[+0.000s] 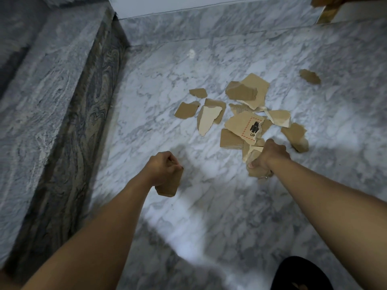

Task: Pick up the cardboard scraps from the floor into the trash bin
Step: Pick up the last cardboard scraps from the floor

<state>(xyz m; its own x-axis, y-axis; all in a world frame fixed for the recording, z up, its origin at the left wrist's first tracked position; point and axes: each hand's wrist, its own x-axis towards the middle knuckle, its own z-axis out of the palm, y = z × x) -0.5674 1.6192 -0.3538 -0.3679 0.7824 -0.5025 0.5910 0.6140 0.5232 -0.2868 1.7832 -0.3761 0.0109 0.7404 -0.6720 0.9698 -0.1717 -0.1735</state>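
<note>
Several torn brown cardboard scraps lie scattered on the marble floor [159, 84] ahead of me, the biggest one [254, 91] at the far side. One scrap with a black and red print [244, 126] lies in the middle of the pile. A lone scrap [310, 76] sits apart at the far right. My left hand [165, 168] is closed on a brown scrap [169, 186] that hangs below the fist. My right hand [272, 153] grips a bunch of scraps [254, 164] at the near edge of the pile. No trash bin is in view.
A raised marble step [52, 86] with a dark veined riser [83, 122] runs along the left. A white wall base [188, 5] is at the back. A black foot or shoe [301, 275] shows at the bottom right. A brown object [326, 7] pokes in at the top right.
</note>
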